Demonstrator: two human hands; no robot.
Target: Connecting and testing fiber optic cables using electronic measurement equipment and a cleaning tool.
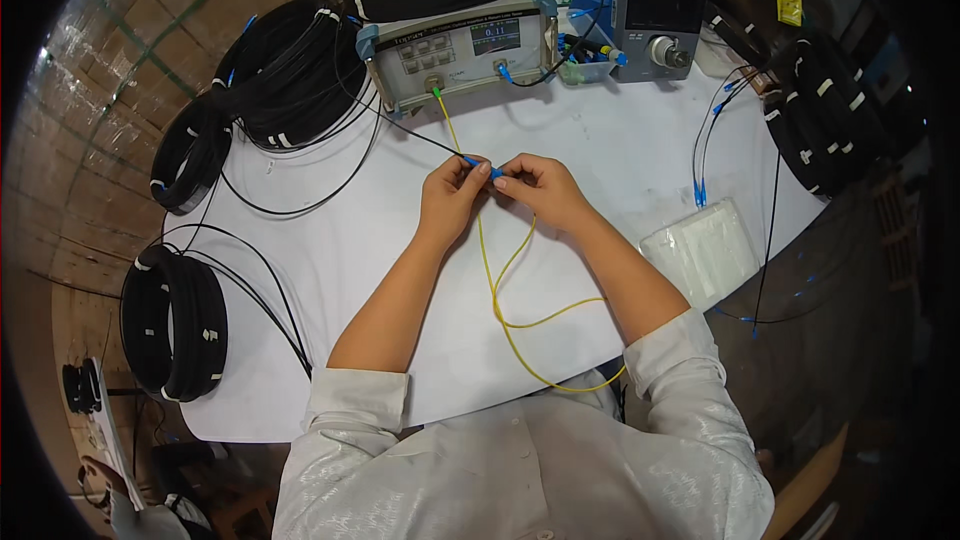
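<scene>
My left hand (450, 195) and my right hand (540, 190) meet over the middle of the white table (330, 240). Between their fingertips they pinch small blue connectors (484, 169) held end to end. A thin black cable (400, 125) runs from the left hand's connector back toward the black coils. A yellow cable (495, 280) hangs from the right hand's side, loops on the table near me, and another stretch of it climbs to a green plug on the grey test meter (455, 45).
Black cable coils (290, 70) lie at the far left, another coil (175, 325) at the near left, more (830, 120) at the right. A second grey instrument (655, 10) stands behind. A stack of white wipes (705, 250) lies to the right.
</scene>
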